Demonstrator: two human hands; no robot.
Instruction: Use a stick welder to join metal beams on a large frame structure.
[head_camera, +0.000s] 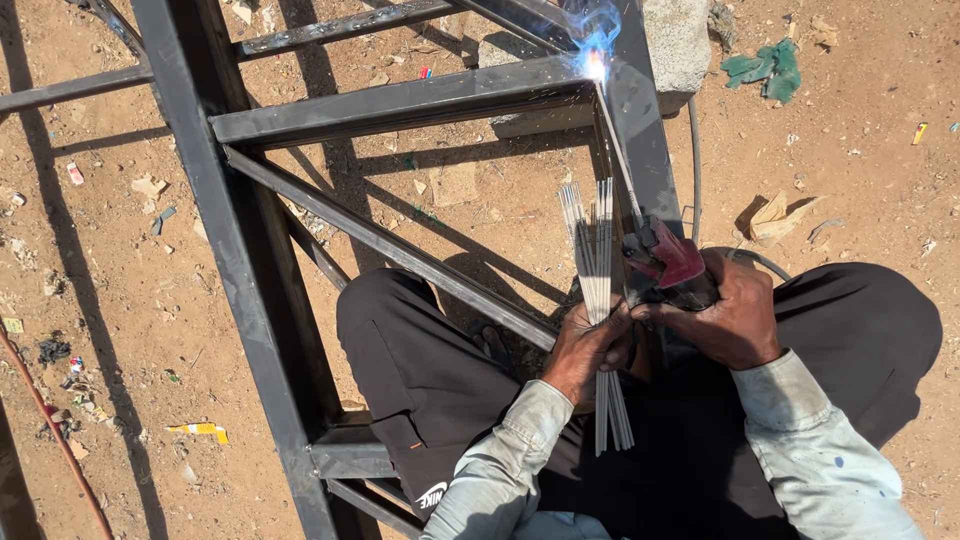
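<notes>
Right hand (735, 320) clenches the red electrode holder (668, 258) below the metal frame (400, 105); left hand (590, 345) grips spare rods (597, 260) (bundled) just beside it.

We note the frame (400, 100) as dark steel bar, mostly matt and lightly scuffed, with a dull sheen where sun strikes its upper faces. The bundle of rods (597, 290) in our left hand (590, 345) looks like thin metal wire with a pale grey, chalky matt coating, while the holder (672, 258) in our right hand (735, 320) shows worn red plastic over dark metal parts. Our trousers (420, 370) are smooth black cloth, the sleeves (500, 460) faded, paint-flecked pale denim-like cloth, the ground (120, 250) dry, gritty brown dirt, and the block (680, 40) rough grey concrete.
</notes>
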